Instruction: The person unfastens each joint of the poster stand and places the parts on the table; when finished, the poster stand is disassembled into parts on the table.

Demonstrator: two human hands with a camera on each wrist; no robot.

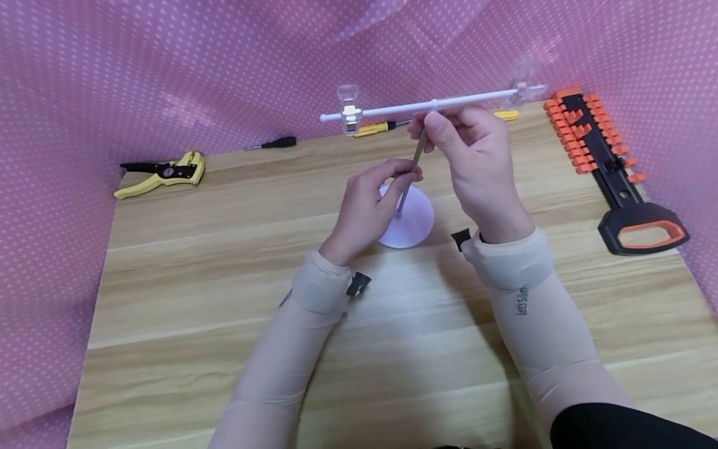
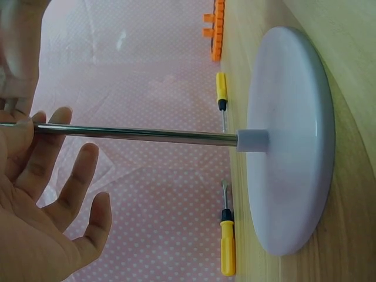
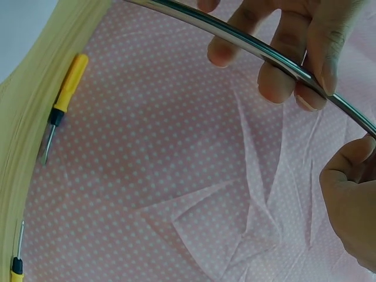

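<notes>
A thin metal rod (image 2: 147, 135) rises from the short collar of a round white base (image 2: 288, 182), which sits on the table. My left hand (image 1: 364, 206) pinches the rod partway up between thumb and index finger; its other fingers are spread loosely in the left wrist view. Higher up, my right hand (image 1: 482, 165) holds the rod's upper end, just under the middle joint of a white crossbar (image 1: 392, 110). Near the bar's ends sit a clear plastic clip (image 1: 350, 111) and another clear clip (image 1: 523, 90). The right fingertips partly hide the joint.
Yellow-black wire strippers (image 1: 168, 174) lie at the back left. A black screwdriver (image 1: 279, 143) and a yellow screwdriver (image 1: 373, 129) lie along the back edge, with another yellow handle (image 1: 507, 115) further right. A black-and-orange tool rack (image 1: 608, 162) occupies the right side. Pink dotted cloth (image 1: 224, 75) surrounds the table.
</notes>
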